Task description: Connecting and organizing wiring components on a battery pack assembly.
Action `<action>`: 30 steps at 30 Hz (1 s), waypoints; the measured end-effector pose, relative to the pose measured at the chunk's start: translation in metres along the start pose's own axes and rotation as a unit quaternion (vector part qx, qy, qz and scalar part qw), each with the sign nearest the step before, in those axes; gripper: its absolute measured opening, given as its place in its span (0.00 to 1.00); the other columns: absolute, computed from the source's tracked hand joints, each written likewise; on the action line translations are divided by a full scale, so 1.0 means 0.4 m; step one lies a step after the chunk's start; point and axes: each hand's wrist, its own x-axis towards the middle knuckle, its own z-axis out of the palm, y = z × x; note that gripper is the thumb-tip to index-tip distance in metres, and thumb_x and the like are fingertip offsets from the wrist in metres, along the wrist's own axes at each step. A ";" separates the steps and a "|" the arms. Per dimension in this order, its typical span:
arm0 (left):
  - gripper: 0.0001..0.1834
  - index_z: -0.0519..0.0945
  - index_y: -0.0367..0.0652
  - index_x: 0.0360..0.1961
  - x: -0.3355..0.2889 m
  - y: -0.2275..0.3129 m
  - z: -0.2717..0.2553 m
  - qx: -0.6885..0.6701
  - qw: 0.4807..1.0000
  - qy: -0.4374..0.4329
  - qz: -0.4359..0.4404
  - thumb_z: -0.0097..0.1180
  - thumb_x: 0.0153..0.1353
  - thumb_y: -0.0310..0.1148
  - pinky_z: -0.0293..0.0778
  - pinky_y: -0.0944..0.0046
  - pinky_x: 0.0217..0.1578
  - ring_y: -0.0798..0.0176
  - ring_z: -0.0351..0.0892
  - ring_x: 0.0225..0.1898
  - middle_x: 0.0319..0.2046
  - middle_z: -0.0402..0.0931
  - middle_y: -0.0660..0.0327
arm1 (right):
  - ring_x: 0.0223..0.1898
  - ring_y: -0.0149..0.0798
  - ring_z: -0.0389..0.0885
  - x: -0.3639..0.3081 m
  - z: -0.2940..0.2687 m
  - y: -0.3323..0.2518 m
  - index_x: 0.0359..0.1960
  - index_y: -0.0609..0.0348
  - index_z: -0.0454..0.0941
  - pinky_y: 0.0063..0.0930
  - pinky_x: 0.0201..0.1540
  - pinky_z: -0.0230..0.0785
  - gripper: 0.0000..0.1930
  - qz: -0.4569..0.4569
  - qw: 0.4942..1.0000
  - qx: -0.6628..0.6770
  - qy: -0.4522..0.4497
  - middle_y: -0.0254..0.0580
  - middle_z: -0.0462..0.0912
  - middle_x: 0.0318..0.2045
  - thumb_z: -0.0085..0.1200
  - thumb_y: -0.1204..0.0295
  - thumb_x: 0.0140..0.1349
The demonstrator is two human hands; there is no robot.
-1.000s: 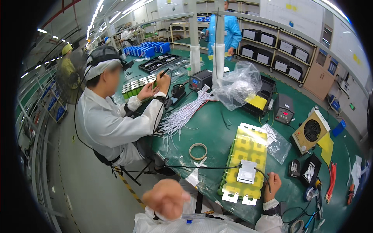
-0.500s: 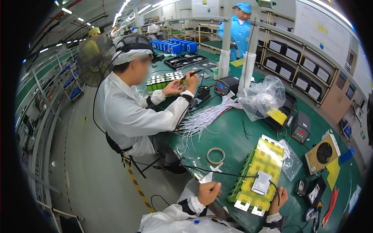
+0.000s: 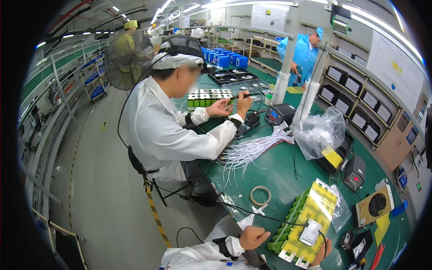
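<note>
A battery pack (image 3: 317,202) of green cells, its top covered by yellow sheeting with metal tabs at the near end, lies tilted at the bench's near edge. Over its near half shows a small silver box (image 3: 310,232) with black cables running from it. My left hand (image 3: 254,237) is closed in a fist left of the pack, apart from it, with nothing seen in it. At the pack's near right side is my right hand (image 3: 326,252); the pack and a cable partly cover its fingers, so its grip is unclear.
A tape roll (image 3: 260,195) and a bundle of white wires (image 3: 252,150) lie on the green bench. To the right stand a soldering station (image 3: 354,173) and a tan fan unit (image 3: 374,201). A co-worker (image 3: 166,117) sits at the left, holding a black tool over another cell pack (image 3: 209,98).
The view has shifted, so the bench and pack appear lower and farther right. My left hand stays closed beside the pack; my right hand is now more hidden at the pack's side.
</note>
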 end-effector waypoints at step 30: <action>0.21 0.63 0.37 0.14 0.003 -0.003 -0.006 -0.028 0.999 -0.021 0.019 0.55 0.60 0.32 0.56 0.56 0.16 0.49 0.63 0.14 0.11 0.59 0.53 | 0.44 0.41 0.77 0.041 -0.123 0.126 0.50 0.69 0.74 0.34 0.48 0.71 0.16 0.054 0.991 -0.110 -0.050 0.49 0.78 0.46 0.42 0.74 0.64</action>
